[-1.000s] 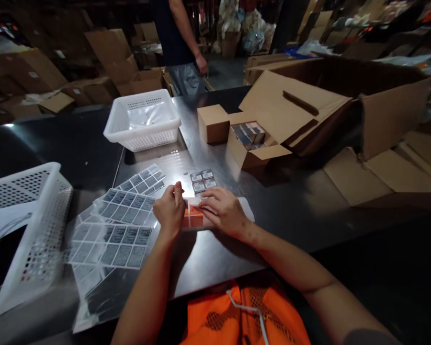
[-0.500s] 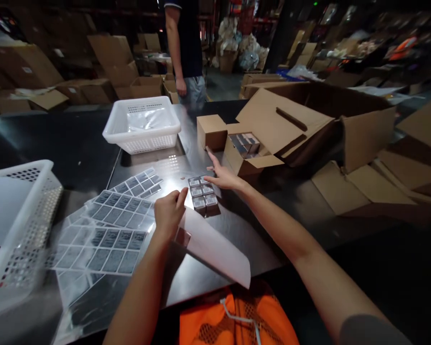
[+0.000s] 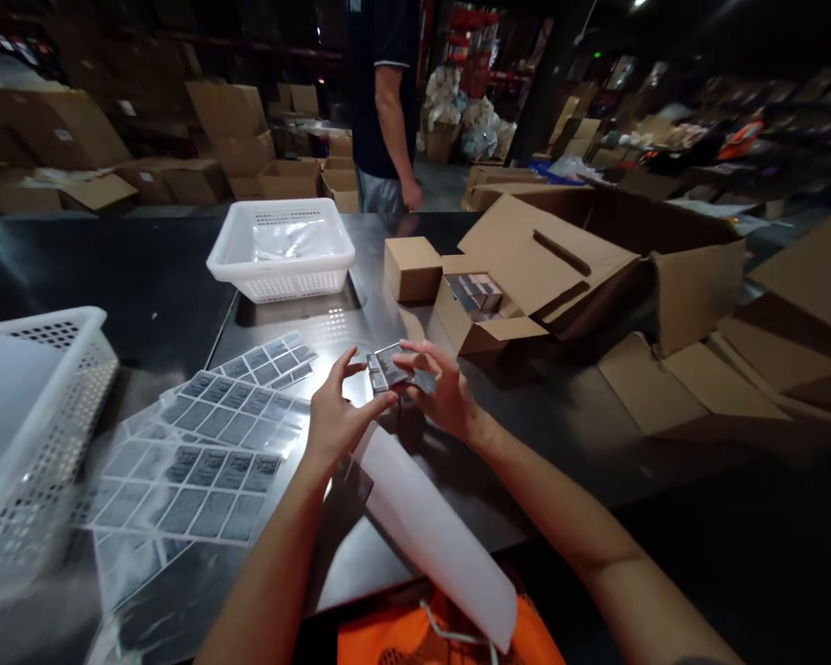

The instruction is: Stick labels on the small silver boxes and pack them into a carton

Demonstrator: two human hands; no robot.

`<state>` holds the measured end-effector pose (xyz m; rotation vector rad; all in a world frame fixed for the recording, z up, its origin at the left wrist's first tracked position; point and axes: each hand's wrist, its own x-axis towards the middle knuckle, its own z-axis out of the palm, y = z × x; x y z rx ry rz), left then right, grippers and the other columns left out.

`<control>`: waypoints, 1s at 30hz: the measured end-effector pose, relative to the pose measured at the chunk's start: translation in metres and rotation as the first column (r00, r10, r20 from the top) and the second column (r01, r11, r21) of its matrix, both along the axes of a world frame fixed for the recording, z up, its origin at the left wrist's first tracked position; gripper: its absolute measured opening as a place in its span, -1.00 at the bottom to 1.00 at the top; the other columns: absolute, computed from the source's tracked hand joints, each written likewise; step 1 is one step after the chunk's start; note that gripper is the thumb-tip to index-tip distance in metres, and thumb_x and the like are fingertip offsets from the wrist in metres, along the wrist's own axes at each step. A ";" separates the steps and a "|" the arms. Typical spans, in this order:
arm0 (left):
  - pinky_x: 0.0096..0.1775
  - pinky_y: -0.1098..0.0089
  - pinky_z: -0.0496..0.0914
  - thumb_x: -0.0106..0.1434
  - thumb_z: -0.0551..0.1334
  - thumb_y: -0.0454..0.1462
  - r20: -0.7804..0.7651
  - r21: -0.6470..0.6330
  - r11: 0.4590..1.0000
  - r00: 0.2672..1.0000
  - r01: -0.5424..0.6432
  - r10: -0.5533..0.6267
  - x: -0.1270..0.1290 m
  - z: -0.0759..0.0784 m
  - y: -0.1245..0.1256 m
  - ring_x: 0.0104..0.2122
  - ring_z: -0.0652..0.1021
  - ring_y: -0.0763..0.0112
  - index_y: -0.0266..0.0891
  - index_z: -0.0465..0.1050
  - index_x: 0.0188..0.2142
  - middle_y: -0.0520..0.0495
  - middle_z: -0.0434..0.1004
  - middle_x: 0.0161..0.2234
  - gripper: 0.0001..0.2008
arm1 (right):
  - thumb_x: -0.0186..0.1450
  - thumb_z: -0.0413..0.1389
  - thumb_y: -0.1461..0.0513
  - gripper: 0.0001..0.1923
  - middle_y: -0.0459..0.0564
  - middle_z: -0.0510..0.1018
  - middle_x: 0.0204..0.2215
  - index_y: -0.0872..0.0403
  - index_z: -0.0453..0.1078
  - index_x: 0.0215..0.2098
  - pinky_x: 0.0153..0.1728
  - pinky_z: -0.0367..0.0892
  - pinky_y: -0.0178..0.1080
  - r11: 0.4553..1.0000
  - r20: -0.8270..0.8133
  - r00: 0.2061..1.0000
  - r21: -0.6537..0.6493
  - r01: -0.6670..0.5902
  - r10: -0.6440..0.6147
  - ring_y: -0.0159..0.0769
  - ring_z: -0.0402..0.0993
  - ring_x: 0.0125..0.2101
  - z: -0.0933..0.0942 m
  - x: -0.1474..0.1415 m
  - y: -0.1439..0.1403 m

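The right hand (image 3: 450, 397) gripped the block of small boxes (image 3: 390, 367), long axis left-right, tilted; the left hand (image 3: 336, 420), fingers spread, touched its near end.

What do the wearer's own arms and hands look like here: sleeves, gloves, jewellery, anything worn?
Both arms are bare from wrist to above the elbow. The left hand and right hand wear no gloves, and no rings, watch or bands are visible. A grey sleeve edge shows at the right upper arm. An orange mesh garment with a white drawstring sits at the lap.
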<state>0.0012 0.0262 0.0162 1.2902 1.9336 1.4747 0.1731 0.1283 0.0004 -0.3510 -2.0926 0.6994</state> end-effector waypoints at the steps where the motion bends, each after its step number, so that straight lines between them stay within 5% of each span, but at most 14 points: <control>1: -0.41 0.41 0.37 -0.04 0.47 0.02 -0.009 0.027 0.999 1.000 0.026 -0.026 0.001 0.000 0.000 -0.29 0.60 0.29 -0.13 0.44 0.17 -0.14 0.63 -0.01 -0.22 | 0.37 0.13 0.26 -0.41 0.03 0.55 0.05 -0.19 -0.02 0.25 0.19 0.38 0.13 0.999 0.001 1.000 0.022 -0.030 0.030 -0.15 0.45 0.18 -0.003 0.001 -0.008; 4: -0.49 0.49 0.33 0.01 0.46 0.02 -0.050 0.094 0.991 0.995 0.091 -0.086 0.003 0.000 -0.002 -0.43 0.52 0.45 -0.13 0.57 0.01 -0.12 0.63 -0.03 -0.41 | 0.35 0.19 0.17 -0.41 0.06 0.48 0.09 -0.20 -0.02 0.21 0.15 0.43 0.07 0.999 -0.058 0.998 -0.032 -0.031 0.029 -0.17 0.49 0.12 -0.002 0.004 -0.022; 7: -0.61 0.51 0.24 0.04 0.43 0.05 -0.081 0.117 0.987 0.991 0.113 -0.104 0.003 0.000 -0.005 -0.66 0.27 0.67 -0.11 0.57 0.00 -0.11 0.63 -0.03 -0.44 | 0.21 0.33 0.00 -0.33 0.14 0.24 0.26 -0.15 0.10 0.14 0.16 0.43 0.01 0.986 -0.156 0.980 -0.137 0.100 -0.121 -0.09 0.31 0.26 0.012 0.013 -0.024; 9: -0.62 0.50 0.25 0.05 0.42 0.09 -0.148 0.133 0.983 0.984 0.123 -0.103 0.003 -0.001 -0.006 -0.69 0.21 0.69 -0.10 0.57 0.01 -0.11 0.65 -0.05 -0.42 | 0.20 0.31 -0.07 -0.46 0.13 0.26 0.23 -0.11 0.21 0.00 0.21 0.36 0.03 0.967 -0.220 0.957 -0.211 0.140 -0.187 -0.07 0.26 0.28 0.024 0.023 -0.023; 14: -0.43 0.38 0.45 0.08 0.37 0.19 -0.371 0.157 0.966 0.919 0.205 -0.135 0.001 -0.009 -0.006 -0.54 0.52 0.40 -0.10 0.58 0.02 -0.14 0.70 -0.15 -0.37 | 0.27 0.22 -0.09 -0.63 -0.07 0.51 -0.30 -0.05 0.30 -0.18 -0.07 0.47 -0.12 0.838 -0.222 0.960 -0.545 0.022 -0.169 -0.26 0.53 -0.21 0.042 0.038 -0.021; 20: -0.22 0.31 0.55 0.10 0.33 0.23 -0.474 0.083 0.951 0.851 0.298 -0.225 0.004 -0.012 -0.006 -0.34 0.67 0.23 -0.12 0.59 0.02 -0.18 0.69 -0.09 -0.35 | 0.21 0.32 0.10 -0.64 -0.15 0.52 -0.37 0.02 0.41 -0.09 -0.25 0.42 -0.29 0.634 -0.158 0.984 -0.754 -0.174 0.082 -0.40 0.50 -0.37 0.039 0.047 -0.017; 25: -0.15 0.32 0.56 0.18 0.30 0.18 -0.545 0.084 0.938 0.803 0.337 -0.240 0.005 -0.012 -0.009 -0.13 0.69 0.16 -0.12 0.58 0.04 -0.16 0.67 -0.03 -0.41 | 0.16 0.35 0.20 -0.41 -0.23 0.50 -0.43 -0.03 0.22 0.08 -0.27 0.43 -0.31 0.589 -0.108 0.993 -0.799 -0.120 0.056 -0.38 0.52 -0.33 0.033 0.047 -0.023; 30: -0.17 0.36 0.56 0.17 0.30 0.19 -0.625 0.119 0.938 0.759 0.326 -0.184 0.007 -0.010 -0.010 -0.14 0.69 0.16 -0.14 0.58 0.02 -0.16 0.68 -0.06 -0.41 | 0.14 0.34 0.18 -0.36 -0.25 0.51 -0.44 -0.04 0.12 0.06 -0.28 0.46 -0.29 0.572 -0.073 0.996 -0.820 -0.035 -0.043 -0.33 0.57 -0.32 0.032 0.040 -0.031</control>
